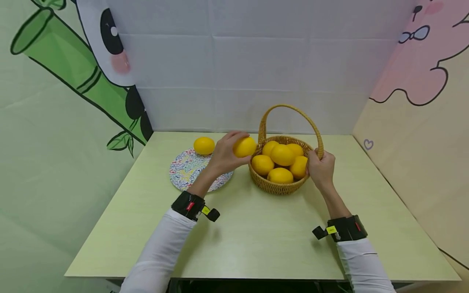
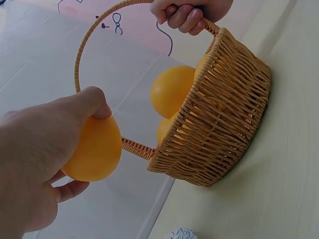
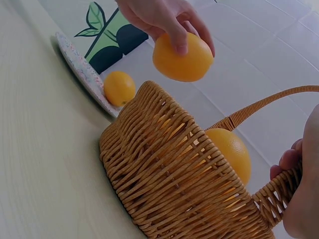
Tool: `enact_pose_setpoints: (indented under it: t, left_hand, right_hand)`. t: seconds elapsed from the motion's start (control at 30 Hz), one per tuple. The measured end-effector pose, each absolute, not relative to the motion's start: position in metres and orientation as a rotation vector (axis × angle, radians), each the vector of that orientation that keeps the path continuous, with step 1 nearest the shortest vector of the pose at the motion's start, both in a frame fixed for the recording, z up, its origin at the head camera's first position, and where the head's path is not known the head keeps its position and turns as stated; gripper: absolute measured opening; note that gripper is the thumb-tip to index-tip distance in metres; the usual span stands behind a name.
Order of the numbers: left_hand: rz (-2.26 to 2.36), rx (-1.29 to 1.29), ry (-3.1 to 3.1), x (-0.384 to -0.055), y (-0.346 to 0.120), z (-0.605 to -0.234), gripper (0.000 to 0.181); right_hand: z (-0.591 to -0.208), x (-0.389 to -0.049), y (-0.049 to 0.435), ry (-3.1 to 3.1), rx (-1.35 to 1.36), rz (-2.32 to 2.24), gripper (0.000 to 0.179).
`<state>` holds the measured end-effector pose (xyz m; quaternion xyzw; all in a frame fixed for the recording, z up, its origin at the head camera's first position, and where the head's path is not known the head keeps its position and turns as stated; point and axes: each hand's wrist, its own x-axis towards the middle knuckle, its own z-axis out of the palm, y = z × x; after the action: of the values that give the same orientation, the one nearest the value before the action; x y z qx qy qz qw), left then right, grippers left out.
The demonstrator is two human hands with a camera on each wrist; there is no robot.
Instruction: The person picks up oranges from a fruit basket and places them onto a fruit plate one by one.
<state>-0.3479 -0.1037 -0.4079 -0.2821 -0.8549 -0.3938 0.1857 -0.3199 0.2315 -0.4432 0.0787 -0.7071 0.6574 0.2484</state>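
Note:
My left hand (image 1: 222, 158) holds an orange (image 1: 244, 147) between thumb and fingers, at the left rim of a wicker basket (image 1: 275, 188). The right wrist view shows this held orange (image 3: 183, 58) raised above the rim. Several oranges (image 1: 282, 155) fill the basket, one lying on top of the others. My right hand (image 1: 321, 167) grips the basket's arched handle (image 1: 289, 106) low on its right side, fingers curled round it. Left of the basket lies a round plate (image 1: 180, 173) with a colourful speckled pattern, partly hidden by my left forearm. One orange (image 1: 203, 145) rests at its far edge.
Everything stands on a pale table (image 1: 256, 244), whose front edge runs along the bottom of the head view. A white wall cloth (image 1: 234, 61) hangs close behind the basket. Printed side panels (image 1: 410, 134) flank the table.

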Motion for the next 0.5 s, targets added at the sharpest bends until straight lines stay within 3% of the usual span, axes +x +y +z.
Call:
enact_pose_setpoints:
  t: [0.5]
  left_hand:
    - [-1.146,-0.671,-2.363,-0.334,-0.148,-0.411,0.067]
  right_hand:
    - [-0.444,-0.320,0.232,-1.933,0.210,1.787,0.044]
